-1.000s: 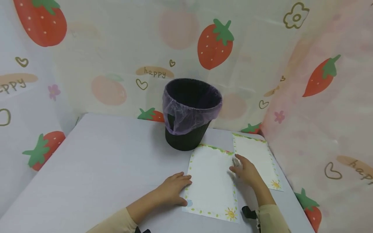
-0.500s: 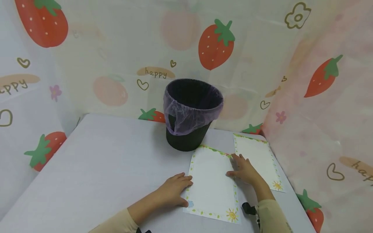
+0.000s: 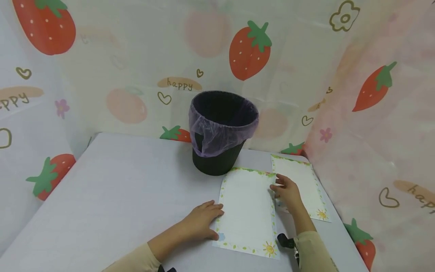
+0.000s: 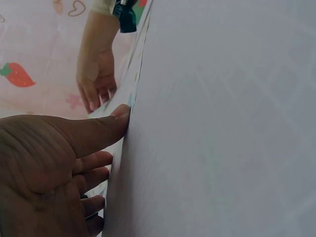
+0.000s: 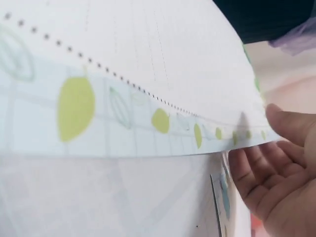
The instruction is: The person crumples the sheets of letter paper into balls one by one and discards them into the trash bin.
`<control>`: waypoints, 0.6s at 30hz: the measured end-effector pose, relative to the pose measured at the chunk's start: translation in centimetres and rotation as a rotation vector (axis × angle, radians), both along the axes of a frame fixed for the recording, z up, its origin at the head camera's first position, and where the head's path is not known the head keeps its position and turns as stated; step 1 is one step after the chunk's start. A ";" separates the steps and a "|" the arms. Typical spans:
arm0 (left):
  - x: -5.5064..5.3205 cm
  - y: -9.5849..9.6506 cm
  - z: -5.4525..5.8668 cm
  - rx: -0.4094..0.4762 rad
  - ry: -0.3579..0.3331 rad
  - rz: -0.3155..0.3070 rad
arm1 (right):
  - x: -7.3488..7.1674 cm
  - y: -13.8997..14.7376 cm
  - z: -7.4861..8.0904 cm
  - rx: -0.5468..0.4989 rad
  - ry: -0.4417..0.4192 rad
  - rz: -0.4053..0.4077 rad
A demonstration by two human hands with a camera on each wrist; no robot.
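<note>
Your worktop [image 3: 129, 189] carries the black bin [image 3: 215, 165]; just in front lies the nearer sheet [image 3: 244, 211], right side raised. Let your left hand [image 3: 200, 223], fingers apart, steady its left edge; your right hand [image 3: 289, 194] pinches the upper right corner, so lift evenly, without creasing.

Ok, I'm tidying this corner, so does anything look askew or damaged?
One mild oddity: the purple liner hangs unevenly over the black bin, lower at front left than at right. The front sheet shows no clear tear.
</note>
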State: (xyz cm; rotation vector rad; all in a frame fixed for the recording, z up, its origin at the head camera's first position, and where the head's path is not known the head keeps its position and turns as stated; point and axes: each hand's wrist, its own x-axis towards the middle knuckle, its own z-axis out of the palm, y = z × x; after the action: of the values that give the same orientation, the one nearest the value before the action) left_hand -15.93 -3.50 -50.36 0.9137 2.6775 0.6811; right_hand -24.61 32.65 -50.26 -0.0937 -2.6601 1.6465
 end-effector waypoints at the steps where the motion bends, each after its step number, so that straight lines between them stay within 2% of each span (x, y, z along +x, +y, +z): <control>1: 0.0 0.0 0.0 -0.003 0.004 -0.002 | 0.0 0.1 0.0 -0.026 -0.018 -0.016; 4: 0.0 0.1 0.1 -0.001 0.000 -0.002 | 0.1 0.2 -0.3 -0.077 -0.066 -0.057; 8: 0.0 0.1 0.0 0.004 -0.004 0.004 | 0.4 0.2 -0.6 -0.087 -0.087 -0.093; 12: -0.1 0.2 -0.1 0.014 -0.003 0.015 | 1.2 -0.2 -0.2 -0.104 -0.037 -0.123; 18: -0.3 0.6 -0.1 -0.009 0.000 0.035 | 3.0 -0.7 1.2 -0.096 0.044 -0.178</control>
State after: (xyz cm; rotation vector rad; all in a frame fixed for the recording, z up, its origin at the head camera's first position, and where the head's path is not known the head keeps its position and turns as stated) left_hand -16.24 -2.91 -50.49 0.8662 2.7011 0.6761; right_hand -21.62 31.99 -49.06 -0.2826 -2.4597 1.6971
